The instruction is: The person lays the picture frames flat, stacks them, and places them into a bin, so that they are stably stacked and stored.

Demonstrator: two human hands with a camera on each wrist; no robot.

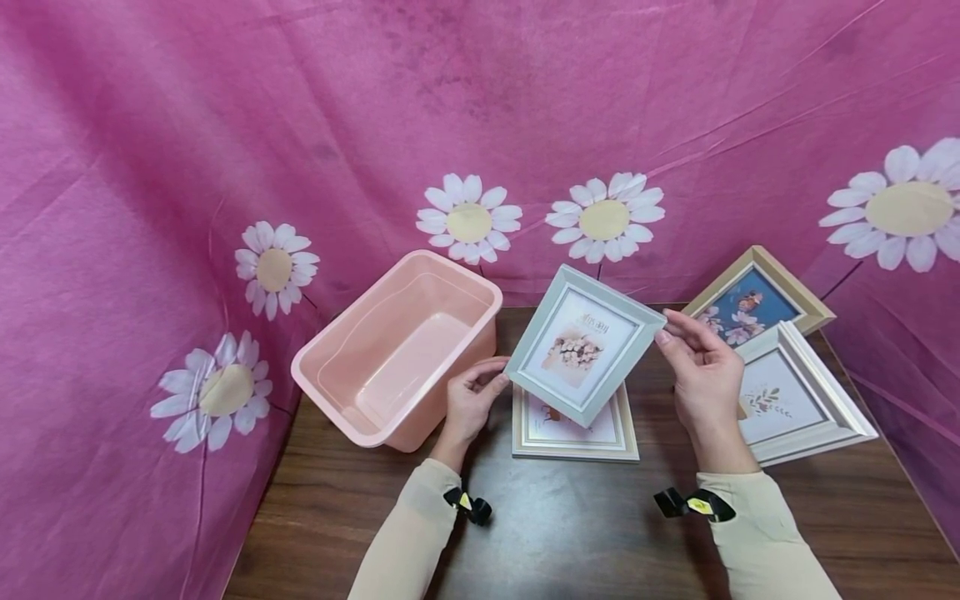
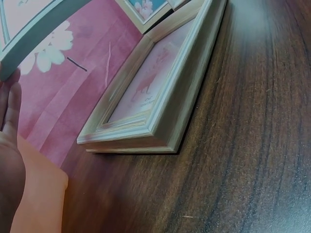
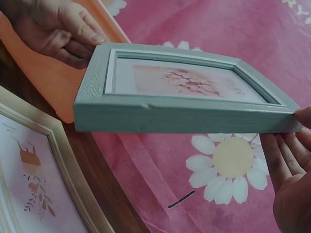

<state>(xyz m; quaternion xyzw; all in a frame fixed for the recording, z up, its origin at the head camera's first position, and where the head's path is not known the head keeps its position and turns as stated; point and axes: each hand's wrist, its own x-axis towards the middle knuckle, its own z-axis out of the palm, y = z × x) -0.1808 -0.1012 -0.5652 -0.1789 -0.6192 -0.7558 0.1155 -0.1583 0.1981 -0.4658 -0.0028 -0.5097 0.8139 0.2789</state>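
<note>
Green frame [image 1: 583, 346] hung tilted above cream frame [image 1: 581, 444], beside tub [image 1: 412, 358]. Left hand [image 1: 471, 404], right hand [image 1: 705, 379] pinched 2 opposite corners. Good handling called for even grip, slow turning, clearance below.

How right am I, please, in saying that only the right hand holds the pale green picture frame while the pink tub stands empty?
Not quite: the left hand and right hand both hold the pale green picture frame, as the head view shows; the pink tub does stand empty.

Letters "RY" [image 3: 299, 9] on pink cloth [image 3: 252, 26]; small lettering [image 1: 595, 323] in grey-green picture frame [image 1: 584, 346] unclear.
</note>
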